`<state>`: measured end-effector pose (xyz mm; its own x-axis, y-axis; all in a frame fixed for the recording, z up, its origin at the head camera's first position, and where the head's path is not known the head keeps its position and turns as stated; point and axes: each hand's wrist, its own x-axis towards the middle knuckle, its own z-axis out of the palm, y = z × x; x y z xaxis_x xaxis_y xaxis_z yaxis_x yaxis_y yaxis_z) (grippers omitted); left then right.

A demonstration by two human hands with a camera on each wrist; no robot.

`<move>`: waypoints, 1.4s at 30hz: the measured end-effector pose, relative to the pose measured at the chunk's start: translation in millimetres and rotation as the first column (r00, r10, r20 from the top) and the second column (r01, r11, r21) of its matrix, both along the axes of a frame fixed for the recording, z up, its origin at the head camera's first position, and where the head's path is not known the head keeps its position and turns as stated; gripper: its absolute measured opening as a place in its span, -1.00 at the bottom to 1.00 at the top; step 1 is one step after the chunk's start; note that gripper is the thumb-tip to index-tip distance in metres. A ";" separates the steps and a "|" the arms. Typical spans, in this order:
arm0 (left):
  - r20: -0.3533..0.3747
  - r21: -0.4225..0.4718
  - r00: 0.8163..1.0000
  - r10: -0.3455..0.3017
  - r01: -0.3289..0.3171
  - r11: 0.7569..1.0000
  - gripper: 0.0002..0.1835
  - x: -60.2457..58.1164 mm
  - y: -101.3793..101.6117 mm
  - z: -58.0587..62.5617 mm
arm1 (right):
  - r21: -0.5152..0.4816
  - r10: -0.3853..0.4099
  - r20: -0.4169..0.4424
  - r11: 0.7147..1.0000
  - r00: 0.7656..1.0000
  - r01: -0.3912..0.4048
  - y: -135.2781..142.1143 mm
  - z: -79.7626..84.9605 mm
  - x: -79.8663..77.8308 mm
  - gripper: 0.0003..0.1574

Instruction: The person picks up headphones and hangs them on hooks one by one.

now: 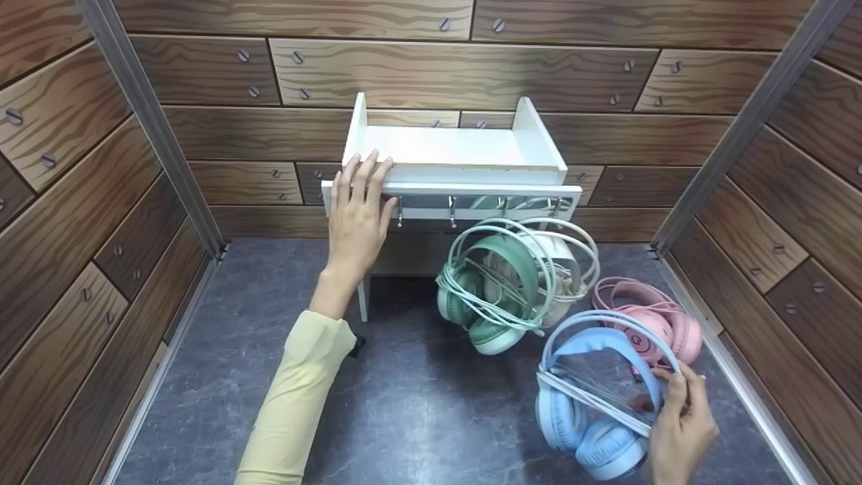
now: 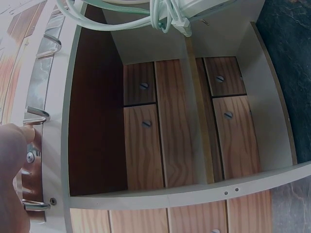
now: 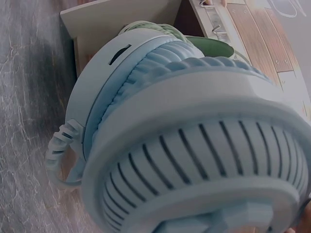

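Note:
My left hand rests on the left end of the white shelf's hook rail, fingers extended over its top edge. In the left wrist view, part of that hand lies beside the metal hooks. My right hand grips blue headphones by the right side of their headband, above the floor. Their ear cups fill much of the right wrist view. Green headphones hang at the rail's right half, with white headphones partly hidden behind them. Their cords are looped round them.
Pink headphones lie on the dark floor at the right, partly behind the blue pair. The white shelf stands against the wood-patterned back wall. Similar side walls with grey metal corner posts enclose the space.

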<state>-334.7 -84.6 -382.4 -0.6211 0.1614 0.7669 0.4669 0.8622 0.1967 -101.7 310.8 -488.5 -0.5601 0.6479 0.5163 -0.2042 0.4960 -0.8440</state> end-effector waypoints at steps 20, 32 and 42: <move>-0.013 0.002 1.000 0.005 -0.005 1.000 -0.39 -0.4 -0.7 -1.1 | -0.039 0.034 0.039 0.999 0.999 -0.033 -5.9 2.8 3.4 -0.60; -0.016 0.006 1.000 -0.004 0.004 1.000 -0.40 -0.6 -0.7 -1.2 | -0.036 0.092 -0.029 0.995 0.995 -0.093 -7.8 3.3 2.5 -0.61; -0.023 0.017 1.000 -0.010 0.011 1.000 -0.39 -0.6 0.0 -0.2 | -0.055 0.133 -0.063 0.989 0.989 -0.136 -10.3 6.7 2.3 -0.62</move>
<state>-335.3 -84.6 -382.6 -0.6013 0.1549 0.7839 0.4806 0.8538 0.1999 -99.4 300.5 -481.8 -0.6135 0.5989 0.5147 -0.3164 0.4107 -0.8551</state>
